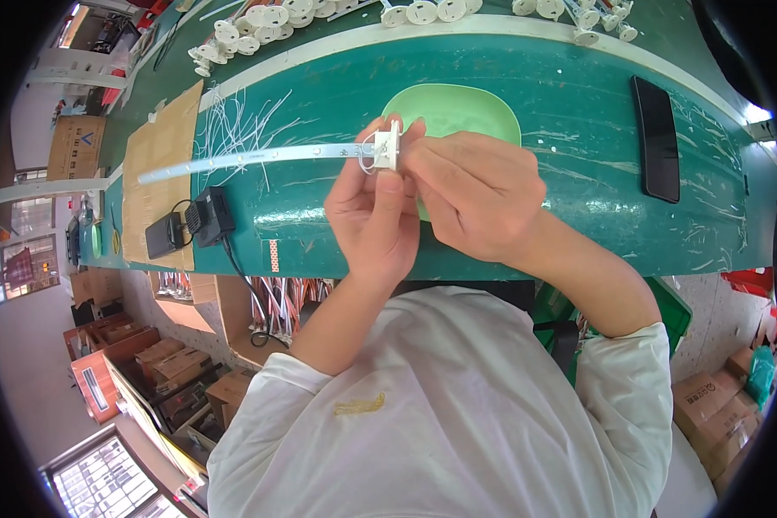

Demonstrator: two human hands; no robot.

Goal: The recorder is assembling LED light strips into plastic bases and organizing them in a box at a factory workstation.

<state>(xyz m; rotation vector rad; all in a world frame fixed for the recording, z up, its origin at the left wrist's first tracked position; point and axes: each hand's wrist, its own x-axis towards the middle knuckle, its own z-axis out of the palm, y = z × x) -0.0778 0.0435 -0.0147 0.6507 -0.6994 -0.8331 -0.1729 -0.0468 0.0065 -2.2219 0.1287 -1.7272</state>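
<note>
Above the green worktop, my left hand [369,226] grips a white plastic end cap [386,150] between thumb and fingers. A long, narrow LED strip [259,157] runs from this cap toward the left, and a thin white wire loops beside the joint. My right hand [490,197] is pinched closed against the cap's right face; its fingertips hide whatever they may hold. Behind both hands lies a light green plastic bowl [470,99], partly covered by them.
Loose white wires [242,121] lie left, near a cardboard sheet [153,155] and a black power adapter [210,216]. A black phone [657,138] rests at the right. Several white round-based lamp parts [267,17] line the far side. Boxes of wired parts [276,302] stand below the front edge.
</note>
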